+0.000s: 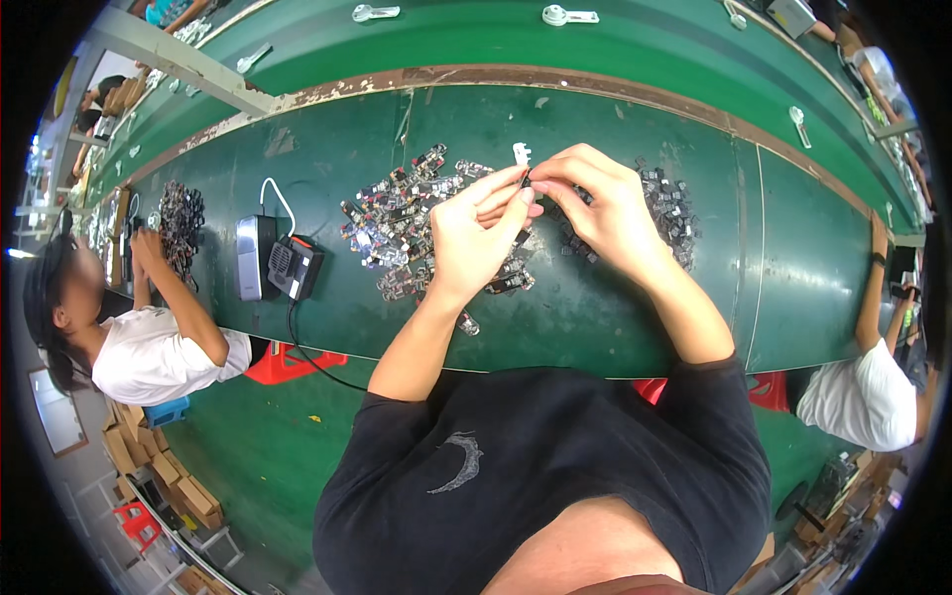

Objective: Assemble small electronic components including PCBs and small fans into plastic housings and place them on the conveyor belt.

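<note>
My left hand (pixel 474 238) and my right hand (pixel 607 208) meet over the middle of the green table, fingers pinched together. Between their fingertips is a small black part (pixel 527 181), largely hidden. A small white plastic piece (pixel 521 153) shows just beyond the fingertips; whether it is held or lies on the table I cannot tell. Beside and under my left hand spreads a heap of small circuit boards (pixel 382 226). A pile of small black parts (pixel 678 213) lies by my right hand, partly covered by it.
To the left stand a grey box-shaped device (pixel 255 258) and a black device (pixel 296 268) with cables. Beyond the table's raised edge, a green conveyor belt (pixel 476 40) carries white handheld devices (pixel 570 16). One co-worker (pixel 149 337) sits left, another (pixel 863 397) right.
</note>
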`<action>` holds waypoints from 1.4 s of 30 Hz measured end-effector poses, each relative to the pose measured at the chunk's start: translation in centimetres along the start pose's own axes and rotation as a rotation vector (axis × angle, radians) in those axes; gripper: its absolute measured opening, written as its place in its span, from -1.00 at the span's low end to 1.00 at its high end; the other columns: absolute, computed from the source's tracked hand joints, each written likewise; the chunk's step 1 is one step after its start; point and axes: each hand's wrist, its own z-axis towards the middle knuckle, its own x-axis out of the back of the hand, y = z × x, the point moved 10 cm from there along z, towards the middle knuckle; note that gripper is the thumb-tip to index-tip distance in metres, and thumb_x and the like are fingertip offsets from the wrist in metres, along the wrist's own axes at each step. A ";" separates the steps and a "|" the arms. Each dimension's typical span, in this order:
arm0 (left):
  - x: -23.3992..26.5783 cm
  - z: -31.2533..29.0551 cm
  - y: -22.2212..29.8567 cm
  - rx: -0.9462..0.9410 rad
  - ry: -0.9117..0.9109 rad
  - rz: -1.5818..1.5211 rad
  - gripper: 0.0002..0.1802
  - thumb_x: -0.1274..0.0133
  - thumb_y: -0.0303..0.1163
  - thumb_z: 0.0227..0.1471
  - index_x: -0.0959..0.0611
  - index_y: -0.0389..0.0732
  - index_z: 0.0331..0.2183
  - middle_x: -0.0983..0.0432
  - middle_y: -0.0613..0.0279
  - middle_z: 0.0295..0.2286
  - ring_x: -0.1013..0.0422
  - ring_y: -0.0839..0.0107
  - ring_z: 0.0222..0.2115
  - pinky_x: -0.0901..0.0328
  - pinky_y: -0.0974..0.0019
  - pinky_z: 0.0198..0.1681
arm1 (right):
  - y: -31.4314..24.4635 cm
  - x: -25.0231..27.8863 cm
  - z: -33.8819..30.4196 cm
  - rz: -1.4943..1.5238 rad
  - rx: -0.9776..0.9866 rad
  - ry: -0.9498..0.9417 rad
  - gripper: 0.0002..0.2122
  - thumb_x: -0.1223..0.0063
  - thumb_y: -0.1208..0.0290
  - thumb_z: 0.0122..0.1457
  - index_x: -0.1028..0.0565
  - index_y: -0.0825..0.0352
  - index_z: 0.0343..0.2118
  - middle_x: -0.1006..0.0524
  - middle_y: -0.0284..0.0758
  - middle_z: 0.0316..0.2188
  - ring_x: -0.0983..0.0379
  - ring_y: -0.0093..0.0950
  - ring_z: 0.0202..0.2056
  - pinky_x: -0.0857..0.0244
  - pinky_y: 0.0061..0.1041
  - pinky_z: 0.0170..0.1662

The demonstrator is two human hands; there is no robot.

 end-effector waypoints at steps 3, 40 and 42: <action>0.1 -0.3 0.8 -0.105 0.035 0.135 -0.63 -0.08 -0.61 0.06 -0.49 -0.51 -0.07 -0.58 -0.06 -0.31 -0.55 0.36 -0.37 -0.50 0.39 -0.30 | 0.1 -0.2 0.0 0.000 -0.024 -0.028 -0.90 -0.11 0.58 0.07 -0.53 0.36 -0.32 -0.50 -0.24 -0.41 -0.50 -0.33 -0.39 -0.38 -0.47 -0.33; 0.0 -0.3 1.4 -0.138 0.051 -0.108 -0.66 -0.10 -0.67 0.01 -0.53 -0.52 -0.11 -0.56 -0.05 -0.26 -0.52 0.45 -0.33 -0.44 0.44 -0.19 | -1.1 1.2 -0.4 -0.046 0.074 0.070 -0.88 -0.18 0.54 0.02 -0.56 0.37 -0.34 -0.52 -0.31 -0.42 -0.49 -0.40 -0.38 -0.41 -0.49 -0.35; -0.1 -0.3 1.5 -0.138 0.040 -0.105 -0.65 -0.10 -0.67 0.01 -0.53 -0.52 -0.11 -0.56 -0.05 -0.26 -0.52 0.45 -0.33 -0.45 0.44 -0.21 | -0.4 0.9 -0.3 0.051 0.001 0.030 -0.89 -0.17 0.56 0.03 -0.56 0.37 -0.34 -0.50 -0.31 -0.41 -0.48 -0.42 -0.40 -0.40 -0.53 -0.37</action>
